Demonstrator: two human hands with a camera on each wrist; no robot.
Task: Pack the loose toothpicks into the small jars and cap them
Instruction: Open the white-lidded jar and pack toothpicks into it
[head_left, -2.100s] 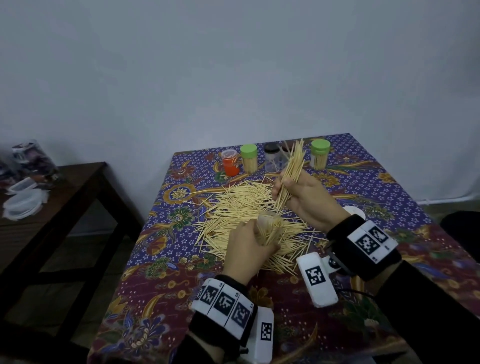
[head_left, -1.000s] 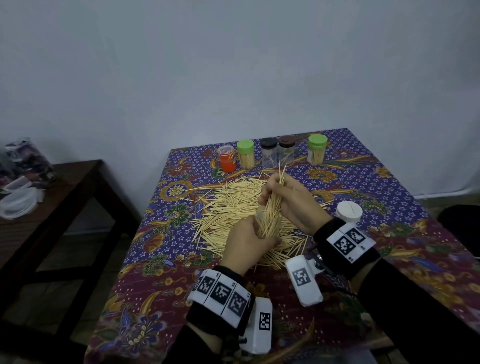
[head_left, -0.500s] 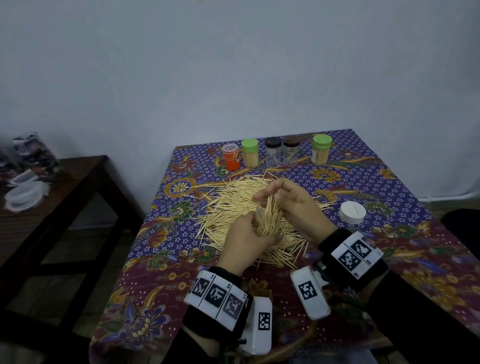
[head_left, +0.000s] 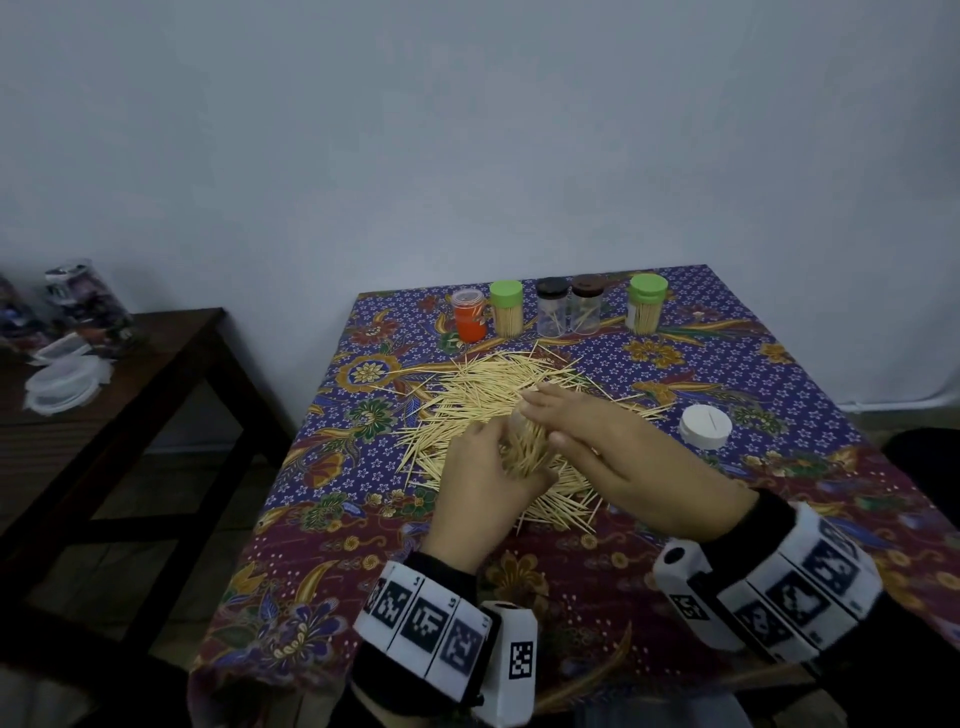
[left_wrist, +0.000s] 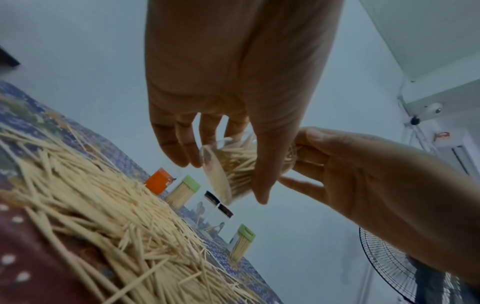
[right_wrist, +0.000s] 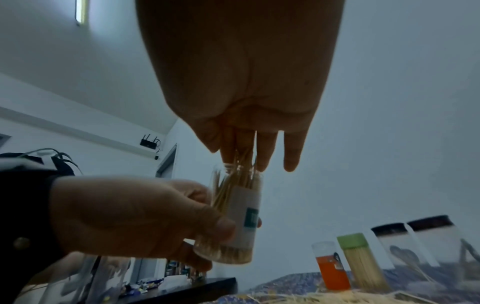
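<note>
My left hand (head_left: 480, 480) grips a small clear jar (head_left: 522, 447) upright over the toothpick pile (head_left: 488, 389) on the patterned tablecloth. The jar (right_wrist: 244, 209) is packed with toothpicks, and some tips stick out of its mouth. My right hand (head_left: 597, 441) lies over the mouth with straight fingers (right_wrist: 267, 152) resting on those tips and holds nothing. The white cap (head_left: 705, 427) sits on the cloth to the right of my hands. In the left wrist view the jar (left_wrist: 226, 164) sits between my left thumb and fingers.
Along the table's far edge stand an orange jar (head_left: 469, 314), two green-capped full jars (head_left: 506, 308) (head_left: 647, 303) and two dark-capped, nearly empty jars (head_left: 551, 306) (head_left: 588, 304). A dark side table (head_left: 156, 353) with plastic containers (head_left: 62, 384) stands to the left.
My right hand brought a pinched bundle of toothpicks down into the jar, let it go and flattened its fingers over the mouth. My left hand kept hold of the jar.
</note>
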